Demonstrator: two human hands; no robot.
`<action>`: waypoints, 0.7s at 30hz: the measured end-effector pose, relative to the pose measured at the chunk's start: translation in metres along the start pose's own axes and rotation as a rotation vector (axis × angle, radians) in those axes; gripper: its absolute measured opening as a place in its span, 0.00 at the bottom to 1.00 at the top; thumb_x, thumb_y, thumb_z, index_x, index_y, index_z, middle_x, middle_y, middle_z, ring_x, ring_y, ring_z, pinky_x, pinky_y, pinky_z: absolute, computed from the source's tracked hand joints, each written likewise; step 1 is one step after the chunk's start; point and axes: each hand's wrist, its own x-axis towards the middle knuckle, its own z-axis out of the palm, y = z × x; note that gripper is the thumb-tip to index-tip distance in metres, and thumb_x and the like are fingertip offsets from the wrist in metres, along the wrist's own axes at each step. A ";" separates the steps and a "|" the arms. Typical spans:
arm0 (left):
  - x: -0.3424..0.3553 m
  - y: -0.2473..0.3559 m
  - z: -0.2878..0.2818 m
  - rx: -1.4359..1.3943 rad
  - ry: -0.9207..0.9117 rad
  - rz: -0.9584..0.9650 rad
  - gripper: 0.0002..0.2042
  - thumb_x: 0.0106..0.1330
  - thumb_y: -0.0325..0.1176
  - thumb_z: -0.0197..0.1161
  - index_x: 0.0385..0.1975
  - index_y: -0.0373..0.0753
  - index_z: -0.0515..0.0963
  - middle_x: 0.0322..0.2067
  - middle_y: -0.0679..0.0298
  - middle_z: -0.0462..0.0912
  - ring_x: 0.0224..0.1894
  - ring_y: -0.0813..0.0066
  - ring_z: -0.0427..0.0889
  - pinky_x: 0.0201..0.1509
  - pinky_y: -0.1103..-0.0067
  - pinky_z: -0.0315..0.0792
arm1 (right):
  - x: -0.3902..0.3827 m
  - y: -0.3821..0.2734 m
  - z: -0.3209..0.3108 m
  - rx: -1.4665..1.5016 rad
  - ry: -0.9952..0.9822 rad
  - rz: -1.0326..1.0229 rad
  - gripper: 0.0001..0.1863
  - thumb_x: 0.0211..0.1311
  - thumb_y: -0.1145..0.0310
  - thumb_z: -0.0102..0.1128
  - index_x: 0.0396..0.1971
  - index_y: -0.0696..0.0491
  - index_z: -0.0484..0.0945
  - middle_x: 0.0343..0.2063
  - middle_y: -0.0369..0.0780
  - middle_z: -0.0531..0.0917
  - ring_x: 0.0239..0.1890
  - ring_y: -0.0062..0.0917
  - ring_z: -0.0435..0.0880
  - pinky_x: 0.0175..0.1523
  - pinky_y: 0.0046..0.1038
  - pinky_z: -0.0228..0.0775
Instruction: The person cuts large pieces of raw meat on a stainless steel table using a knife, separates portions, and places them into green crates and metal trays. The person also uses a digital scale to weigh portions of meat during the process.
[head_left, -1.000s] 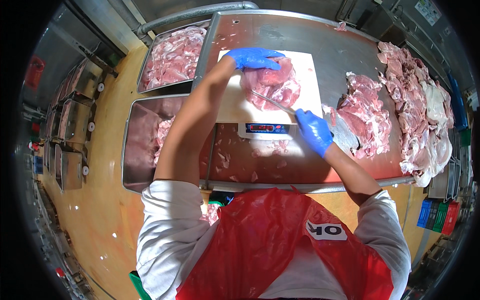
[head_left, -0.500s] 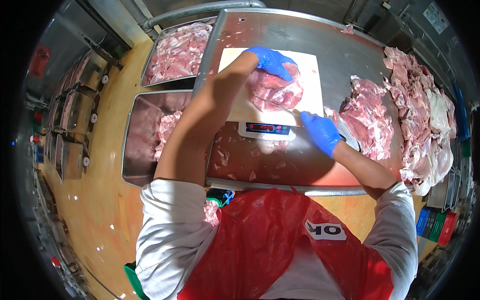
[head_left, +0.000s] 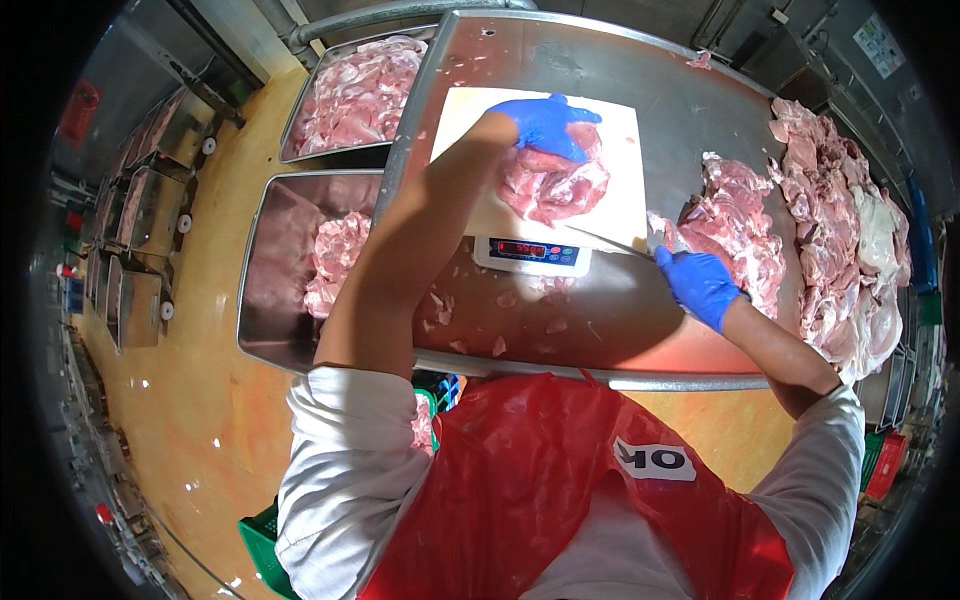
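Note:
A piece of raw pink meat [head_left: 556, 190] lies on a white cutting board [head_left: 470, 205], which rests on a digital scale [head_left: 532, 256] with a lit red display. My left hand [head_left: 548, 128], in a blue glove, reaches over the far side of the meat with its fingers spread and touching it. In my blue-gloved right hand [head_left: 700, 287] is a knife [head_left: 612, 243]. Its thin blade points left, over the board's near right edge and apart from the meat. My right fingers wrap round the handle, which is mostly hidden.
Right of the board lie a pile of meat [head_left: 738, 240] and a longer heap [head_left: 822, 230] on the steel table [head_left: 600, 330]. At the left stand a metal bin holding some meat [head_left: 268, 270] and a fuller tray of meat [head_left: 355, 95]. Small scraps dot the table near the scale.
My right hand has moved right and slightly down, drawing the knife away from the meat. My left hand stays at the meat, its fingers now more spread.

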 end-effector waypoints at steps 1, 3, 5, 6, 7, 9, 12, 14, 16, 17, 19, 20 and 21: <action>-0.008 -0.008 0.008 -0.023 0.170 0.038 0.32 0.55 0.51 0.68 0.62 0.54 0.70 0.54 0.47 0.75 0.55 0.47 0.75 0.56 0.61 0.72 | -0.012 0.005 -0.004 0.009 0.058 0.003 0.10 0.66 0.71 0.47 0.44 0.59 0.64 0.25 0.54 0.80 0.24 0.50 0.81 0.37 0.52 0.71; -0.030 -0.033 0.014 0.424 0.689 0.420 0.29 0.55 0.47 0.69 0.57 0.46 0.72 0.49 0.48 0.76 0.50 0.51 0.77 0.51 0.64 0.74 | -0.024 0.004 -0.002 0.086 0.209 0.030 0.09 0.66 0.72 0.47 0.42 0.59 0.64 0.23 0.54 0.79 0.22 0.51 0.79 0.31 0.51 0.70; -0.063 -0.028 0.028 0.569 0.854 0.304 0.25 0.55 0.42 0.71 0.51 0.40 0.74 0.43 0.50 0.77 0.44 0.55 0.78 0.45 0.67 0.75 | -0.031 -0.011 0.005 0.234 0.383 0.079 0.09 0.64 0.74 0.49 0.41 0.59 0.63 0.22 0.55 0.77 0.22 0.53 0.78 0.26 0.51 0.68; -0.091 -0.004 0.044 0.489 0.759 0.002 0.22 0.55 0.40 0.72 0.46 0.37 0.75 0.40 0.52 0.78 0.41 0.57 0.78 0.41 0.69 0.75 | -0.032 -0.021 0.005 0.316 0.380 0.173 0.09 0.64 0.74 0.50 0.41 0.58 0.63 0.21 0.54 0.77 0.24 0.53 0.79 0.28 0.52 0.68; -0.107 0.015 0.073 0.164 0.908 -0.219 0.19 0.56 0.37 0.70 0.43 0.36 0.73 0.36 0.52 0.77 0.39 0.52 0.78 0.42 0.64 0.74 | -0.025 -0.033 0.005 0.424 0.426 0.160 0.09 0.64 0.73 0.50 0.41 0.57 0.63 0.23 0.55 0.77 0.25 0.54 0.79 0.29 0.52 0.68; -0.113 0.029 0.123 -0.153 1.017 -0.409 0.17 0.57 0.34 0.68 0.41 0.35 0.70 0.32 0.51 0.77 0.36 0.46 0.78 0.42 0.60 0.73 | 0.001 -0.054 0.004 0.493 0.466 0.128 0.09 0.64 0.74 0.50 0.41 0.58 0.64 0.25 0.55 0.78 0.27 0.53 0.79 0.31 0.51 0.69; -0.113 0.037 0.146 -0.176 0.963 -0.446 0.19 0.55 0.33 0.68 0.42 0.35 0.69 0.32 0.51 0.78 0.34 0.50 0.79 0.39 0.62 0.73 | 0.054 -0.086 -0.014 0.534 0.531 -0.006 0.09 0.62 0.74 0.50 0.40 0.58 0.66 0.26 0.55 0.79 0.31 0.52 0.81 0.36 0.49 0.71; -0.112 0.041 0.146 -0.306 0.918 -0.612 0.20 0.53 0.33 0.68 0.43 0.35 0.69 0.29 0.52 0.80 0.29 0.56 0.80 0.37 0.66 0.74 | 0.085 -0.109 -0.035 0.505 0.498 0.001 0.09 0.61 0.75 0.48 0.40 0.60 0.67 0.27 0.55 0.81 0.33 0.51 0.82 0.38 0.48 0.73; -0.113 0.041 0.144 -0.316 0.962 -0.650 0.19 0.52 0.32 0.68 0.42 0.34 0.70 0.27 0.52 0.80 0.28 0.58 0.81 0.36 0.66 0.74 | 0.113 -0.122 -0.047 0.464 0.444 0.019 0.09 0.62 0.74 0.46 0.40 0.61 0.67 0.29 0.55 0.81 0.34 0.51 0.83 0.39 0.48 0.73; -0.114 0.041 0.144 -0.325 0.983 -0.671 0.19 0.51 0.31 0.68 0.41 0.34 0.71 0.25 0.52 0.80 0.27 0.58 0.81 0.35 0.66 0.74 | 0.124 -0.126 -0.048 0.437 0.398 0.027 0.08 0.62 0.74 0.46 0.40 0.61 0.67 0.30 0.56 0.82 0.34 0.50 0.83 0.39 0.48 0.73; -0.116 0.038 0.142 -0.367 0.977 -0.688 0.16 0.50 0.30 0.67 0.37 0.34 0.72 0.24 0.53 0.80 0.27 0.60 0.82 0.34 0.68 0.74 | 0.134 -0.128 -0.043 0.401 0.341 0.047 0.09 0.62 0.74 0.46 0.41 0.61 0.67 0.31 0.56 0.82 0.35 0.50 0.83 0.39 0.47 0.74; -0.120 0.036 0.145 -0.398 0.975 -0.706 0.14 0.50 0.30 0.67 0.35 0.34 0.73 0.23 0.53 0.80 0.26 0.61 0.82 0.33 0.68 0.74 | 0.136 -0.127 -0.036 0.386 0.317 0.052 0.10 0.62 0.75 0.47 0.42 0.61 0.67 0.32 0.56 0.82 0.35 0.50 0.83 0.38 0.46 0.75; -0.121 0.032 0.147 -0.383 1.000 -0.659 0.14 0.49 0.30 0.67 0.33 0.33 0.73 0.23 0.54 0.80 0.25 0.63 0.81 0.32 0.69 0.74 | 0.136 -0.125 -0.030 0.372 0.294 0.059 0.11 0.61 0.75 0.48 0.43 0.60 0.66 0.32 0.56 0.82 0.35 0.50 0.83 0.37 0.46 0.75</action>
